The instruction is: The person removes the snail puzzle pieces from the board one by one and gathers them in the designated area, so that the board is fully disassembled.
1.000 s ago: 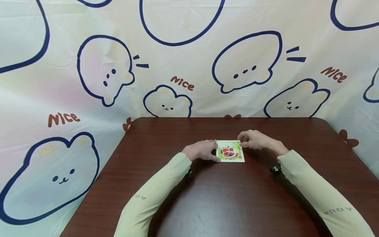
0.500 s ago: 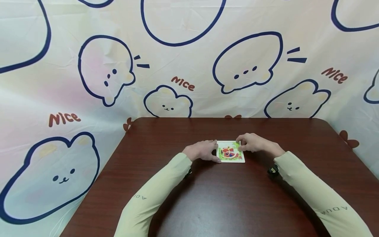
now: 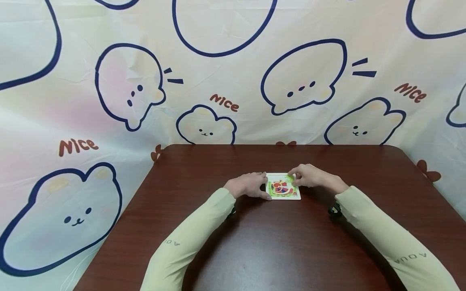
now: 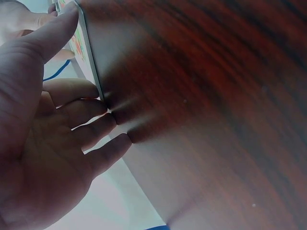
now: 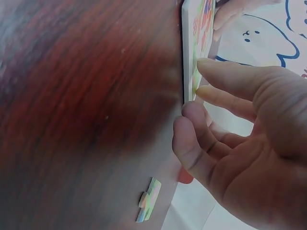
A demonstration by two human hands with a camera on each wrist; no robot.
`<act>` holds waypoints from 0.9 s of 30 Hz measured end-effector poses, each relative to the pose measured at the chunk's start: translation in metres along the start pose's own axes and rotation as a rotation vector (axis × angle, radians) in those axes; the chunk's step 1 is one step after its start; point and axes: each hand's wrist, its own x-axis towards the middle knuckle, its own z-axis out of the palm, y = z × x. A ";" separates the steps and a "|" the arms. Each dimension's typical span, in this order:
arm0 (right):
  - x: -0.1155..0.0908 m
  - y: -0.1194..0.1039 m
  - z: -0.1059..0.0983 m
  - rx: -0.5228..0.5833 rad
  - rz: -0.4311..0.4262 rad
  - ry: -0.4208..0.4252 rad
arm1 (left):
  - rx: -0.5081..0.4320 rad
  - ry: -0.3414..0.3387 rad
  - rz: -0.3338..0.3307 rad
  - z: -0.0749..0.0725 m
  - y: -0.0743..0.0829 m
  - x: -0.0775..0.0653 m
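White-rimmed board, left fingers spread against it, right fingers loose, shifted farther inward.

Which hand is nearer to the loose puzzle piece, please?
Right. The right hand is near the loose puzzle piece; the left hand is farther, at the left edge of the puzzle board.

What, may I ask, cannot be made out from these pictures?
Head: detail on the board, too small; its far right corner, covered by the right hand.
Left wrist: part of the board, cut off by the top edge and covered by the left hand.
Right wrist: the print on the loose piece, too small; anything under the right hand's fingertips, hidden by them.
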 end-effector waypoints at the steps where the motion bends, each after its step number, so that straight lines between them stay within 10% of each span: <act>1: 0.000 -0.001 0.000 -0.006 0.000 -0.002 | -0.002 -0.001 0.000 0.000 0.000 0.000; 27: 0.002 -0.014 -0.003 -0.079 -0.022 -0.028 | 0.005 0.012 0.007 0.001 0.000 -0.001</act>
